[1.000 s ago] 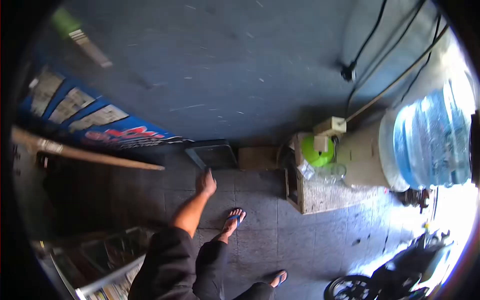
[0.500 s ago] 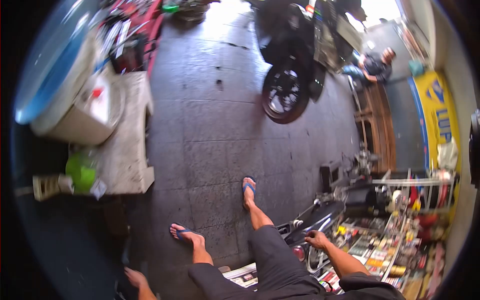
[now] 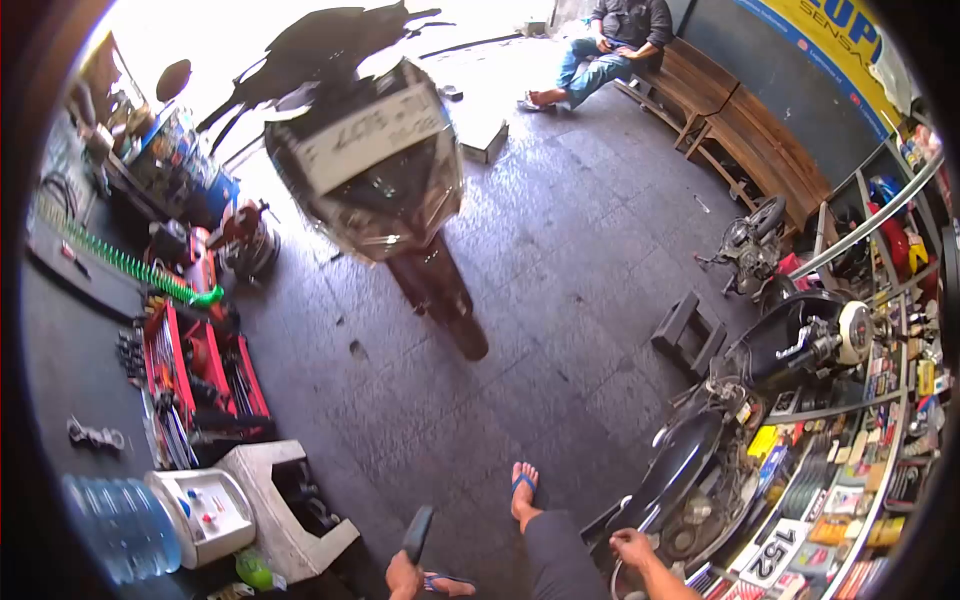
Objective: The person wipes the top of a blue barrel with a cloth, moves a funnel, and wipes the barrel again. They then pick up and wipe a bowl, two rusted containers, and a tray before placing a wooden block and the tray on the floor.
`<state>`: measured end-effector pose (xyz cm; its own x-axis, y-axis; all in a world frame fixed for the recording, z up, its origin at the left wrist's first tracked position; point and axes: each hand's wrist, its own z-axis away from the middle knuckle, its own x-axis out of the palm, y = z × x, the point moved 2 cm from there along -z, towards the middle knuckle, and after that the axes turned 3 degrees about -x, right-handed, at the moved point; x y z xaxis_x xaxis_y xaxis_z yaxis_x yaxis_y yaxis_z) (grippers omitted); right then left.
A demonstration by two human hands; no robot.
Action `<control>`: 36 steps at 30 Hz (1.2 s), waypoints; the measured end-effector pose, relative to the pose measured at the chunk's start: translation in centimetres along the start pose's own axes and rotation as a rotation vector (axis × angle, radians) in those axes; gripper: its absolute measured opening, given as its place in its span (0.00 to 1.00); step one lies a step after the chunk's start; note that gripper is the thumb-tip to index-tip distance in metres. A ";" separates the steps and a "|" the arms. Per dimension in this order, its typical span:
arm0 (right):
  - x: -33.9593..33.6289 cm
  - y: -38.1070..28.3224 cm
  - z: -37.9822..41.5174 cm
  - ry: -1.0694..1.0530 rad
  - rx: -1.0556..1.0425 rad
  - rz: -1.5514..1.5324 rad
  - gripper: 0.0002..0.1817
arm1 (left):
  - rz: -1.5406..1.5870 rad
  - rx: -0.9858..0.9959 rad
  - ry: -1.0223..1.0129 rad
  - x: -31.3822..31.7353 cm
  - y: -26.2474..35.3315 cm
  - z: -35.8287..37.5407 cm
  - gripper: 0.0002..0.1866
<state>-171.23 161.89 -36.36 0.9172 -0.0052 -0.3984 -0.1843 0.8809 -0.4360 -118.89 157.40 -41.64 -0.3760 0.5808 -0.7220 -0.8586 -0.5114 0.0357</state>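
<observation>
My left hand is low in the view, closed around a dark, flat, elongated piece that points up and away from me. Its exact kind does not show. My right hand is curled at lower right, thumb against the fingers; whatever may be inside is hidden. Beside that hand stands a partly stripped motorcycle with a long black seat. Ahead of me, a dark motorcycle with a white number plate faces my way, its wheel on the tiled floor.
On the left are red tool trays, a green coiled hose and a water dispenser with a blue bottle. A person sits on a wooden bench. Shelves of boxed parts line the right, near a dark stand.
My view has swung, and the facing motorcycle appears nearer and more to the left. My left hand has come further into view, showing the dark piece clearly.
</observation>
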 end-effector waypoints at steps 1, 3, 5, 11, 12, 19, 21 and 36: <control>-1.5 -0.2 -0.4 0.046 -0.027 -0.083 0.13 | 0.007 0.074 -0.054 -3.1 6.8 -1.1 0.16; -4.3 -3.1 0.5 0.076 0.088 -0.312 0.12 | 0.061 0.227 -0.064 -5.4 18.1 -3.9 0.14; -6.1 2.2 -1.9 0.112 0.027 -0.316 0.07 | 0.091 0.344 -0.081 -7.5 29.5 -6.6 0.15; -7.2 2.9 -0.6 0.254 0.433 -0.442 0.07 | 0.435 0.297 0.080 -6.3 55.3 -19.6 0.19; -6.9 3.6 -1.4 0.267 0.432 -0.445 0.07 | 0.486 0.188 0.086 -6.0 58.7 -22.0 0.20; -8.1 -5.7 -9.1 0.381 0.549 -0.493 0.12 | 1.506 -0.097 -0.112 -6.1 74.9 -46.2 0.19; -9.1 -5.9 -13.4 0.316 0.422 -0.361 0.11 | 1.523 0.004 -0.343 -6.9 73.4 -54.3 0.23; -33.7 -12.0 -75.3 0.824 0.062 -0.288 0.28 | 0.746 -0.303 -0.277 -7.8 55.8 -33.1 0.18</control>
